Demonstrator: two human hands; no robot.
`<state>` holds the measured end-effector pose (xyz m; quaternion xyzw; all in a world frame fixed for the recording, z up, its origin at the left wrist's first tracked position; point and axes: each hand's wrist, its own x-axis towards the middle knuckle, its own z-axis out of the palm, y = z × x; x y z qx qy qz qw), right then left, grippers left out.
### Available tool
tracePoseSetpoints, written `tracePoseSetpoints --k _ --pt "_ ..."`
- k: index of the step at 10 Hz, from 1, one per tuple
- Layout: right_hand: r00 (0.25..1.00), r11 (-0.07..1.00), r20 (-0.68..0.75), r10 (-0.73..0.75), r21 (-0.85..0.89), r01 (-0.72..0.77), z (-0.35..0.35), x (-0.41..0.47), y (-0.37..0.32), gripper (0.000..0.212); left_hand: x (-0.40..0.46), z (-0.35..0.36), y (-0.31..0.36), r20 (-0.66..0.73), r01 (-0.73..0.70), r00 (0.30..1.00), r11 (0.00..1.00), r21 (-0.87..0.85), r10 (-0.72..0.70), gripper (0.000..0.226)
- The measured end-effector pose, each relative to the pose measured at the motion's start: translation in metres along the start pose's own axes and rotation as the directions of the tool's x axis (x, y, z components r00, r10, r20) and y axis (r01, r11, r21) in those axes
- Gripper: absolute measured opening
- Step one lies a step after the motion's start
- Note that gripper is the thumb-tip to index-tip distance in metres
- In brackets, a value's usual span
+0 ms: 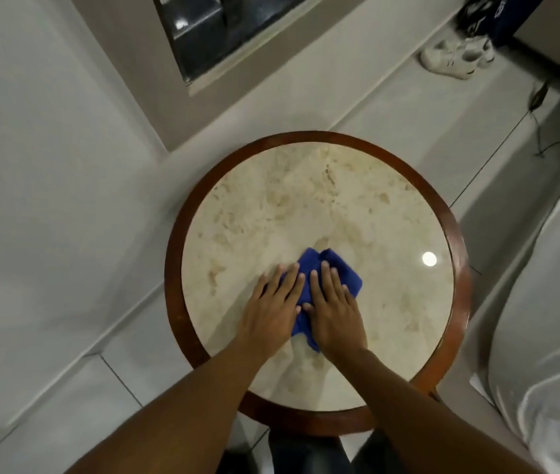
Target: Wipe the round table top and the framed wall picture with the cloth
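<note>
**Both palms on the cloth, mid-wipe on the round worktop**

Taking the blue cloth (326, 285) as the landmark and going left to right: the left hand (273, 306) lies flat over its left edge, fingers spread and straight, some fingertips reaching past it onto bare stone. The right hand (335, 309) presses flat on its middle. Neither grip is closed around the fabric; each is open and bearing down on it.

The cloth is bunched into an irregular wad and looks soft and napped. It sits a little toward the near side of the centre of the round worktop (357, 206), a glossy, mottled cream stone disc inside a smooth reddish-brown wooden rim (456, 254). To the right of the cloth a lamp glare (429, 258) shows how polished the stone is.

To wipe well, I would keep the palms flat with even pressure, sweep overlapping arcs out to the rim, and refold the wad for a fresh face. A dark framed panel (200, 32) on the wall beyond the cloth may be the picture; I cannot tell.
</note>
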<state>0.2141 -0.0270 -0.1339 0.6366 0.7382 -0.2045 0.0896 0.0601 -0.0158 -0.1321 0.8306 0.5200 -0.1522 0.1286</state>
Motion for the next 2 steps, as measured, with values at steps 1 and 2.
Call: tracePoseSetpoints --k 1,2 --pt "0.990 1.000 0.138 0.013 -0.017 -0.011 -0.027 0.010 -0.001 0.061 0.007 -0.026 0.000 0.117 -0.005 0.993 1.000 -0.010 0.006 0.064" --pt "0.972 0.998 0.229 -0.061 -0.010 0.065 -0.096 0.008 -0.007 0.056 -0.012 -0.087 0.000 0.124 0.012 0.992 0.999 -0.036 -0.008 0.062"
